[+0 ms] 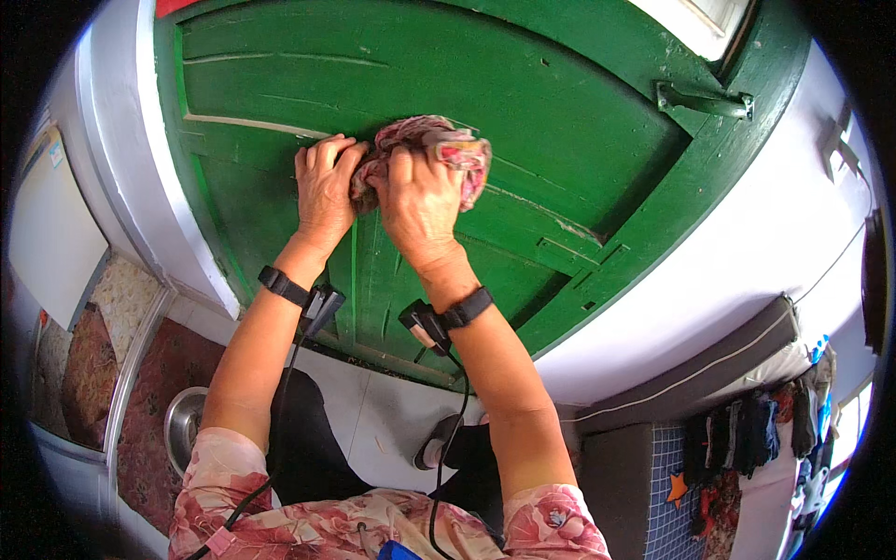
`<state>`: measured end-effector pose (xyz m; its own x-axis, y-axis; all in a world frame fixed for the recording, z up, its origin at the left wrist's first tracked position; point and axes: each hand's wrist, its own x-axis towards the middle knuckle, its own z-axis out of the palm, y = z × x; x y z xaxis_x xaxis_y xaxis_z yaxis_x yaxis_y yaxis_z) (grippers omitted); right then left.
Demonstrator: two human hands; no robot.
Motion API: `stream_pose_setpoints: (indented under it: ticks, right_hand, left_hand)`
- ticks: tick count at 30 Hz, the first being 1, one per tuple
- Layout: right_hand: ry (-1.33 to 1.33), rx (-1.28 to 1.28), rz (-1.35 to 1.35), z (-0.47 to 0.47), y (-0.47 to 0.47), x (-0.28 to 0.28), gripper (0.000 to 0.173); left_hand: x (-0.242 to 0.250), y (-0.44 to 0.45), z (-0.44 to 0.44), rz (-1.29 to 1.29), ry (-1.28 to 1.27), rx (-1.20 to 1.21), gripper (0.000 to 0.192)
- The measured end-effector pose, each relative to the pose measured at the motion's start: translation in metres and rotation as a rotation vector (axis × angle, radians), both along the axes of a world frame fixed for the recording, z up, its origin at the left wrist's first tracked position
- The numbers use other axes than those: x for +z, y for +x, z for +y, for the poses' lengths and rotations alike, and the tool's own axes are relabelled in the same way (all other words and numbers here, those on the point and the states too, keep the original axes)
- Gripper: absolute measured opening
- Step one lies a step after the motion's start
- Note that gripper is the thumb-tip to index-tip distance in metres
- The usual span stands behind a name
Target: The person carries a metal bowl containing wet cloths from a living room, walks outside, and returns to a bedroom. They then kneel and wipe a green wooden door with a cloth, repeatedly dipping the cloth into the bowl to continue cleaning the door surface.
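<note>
A crumpled patterned cloth (469,157), pink, red and grey-brown, is pressed against a green wooden panel door (448,77). My right hand (423,199) grips it from the near side, with part of the cloth bunched above and to the right of the fingers. Just left of it, my left hand (325,185) rests its bent fingertips on the door's middle rail. The cloth's left edge meets that hand near the thumb, and whether the hand holds any of it is hidden. Both wrists wear black straps with small devices, and cables run down from them.
A green pull handle (707,103) juts from the door's upper right. On the floor at left stands a metal basin (183,428) on a dark red mat (150,392). A white appliance (59,224) is beyond the doorway. Clothes (742,430) hang at lower right.
</note>
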<state>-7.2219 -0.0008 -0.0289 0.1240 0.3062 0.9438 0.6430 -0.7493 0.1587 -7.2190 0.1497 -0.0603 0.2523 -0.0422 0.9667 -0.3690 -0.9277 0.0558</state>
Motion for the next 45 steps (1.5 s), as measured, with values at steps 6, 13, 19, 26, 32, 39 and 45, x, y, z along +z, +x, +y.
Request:
stream_pose_setpoints:
  ticks: [6,13,19,26,32,39,45]
  right_hand:
    - [-0.110,0.033,0.011,-0.069,0.001,0.001,0.035]
    - [-0.081,-0.434,0.017,-0.197,-0.050,-0.003,0.031]
    - [0.154,-0.307,0.015,-0.143,-0.016,-0.017,0.024]
    - [-0.046,-0.055,0.085,-0.010,-0.006,0.000,0.033]
    - [-0.044,0.014,0.061,-0.027,-0.012,0.003,0.044]
    - [-0.142,0.234,0.321,-0.045,-0.018,0.021,0.048]
    - [0.270,0.258,0.020,-0.150,-0.058,0.085,0.019]
  left_hand:
    - [0.001,-0.001,0.003,0.011,0.081,0.099,0.046]
    - [-0.002,0.000,0.005,0.004,0.039,0.064,0.041]
    - [-0.001,-0.003,0.002,0.002,0.014,0.030,0.044]
    - [-0.002,-0.004,-0.001,0.024,-0.007,0.014,0.045]
    - [0.007,-0.027,-0.003,0.165,-0.094,-0.140,0.053]
    - [0.017,-0.040,-0.073,0.057,-0.207,-0.593,0.043]
    - [0.011,-0.027,-0.101,0.016,-0.040,-0.140,0.069]
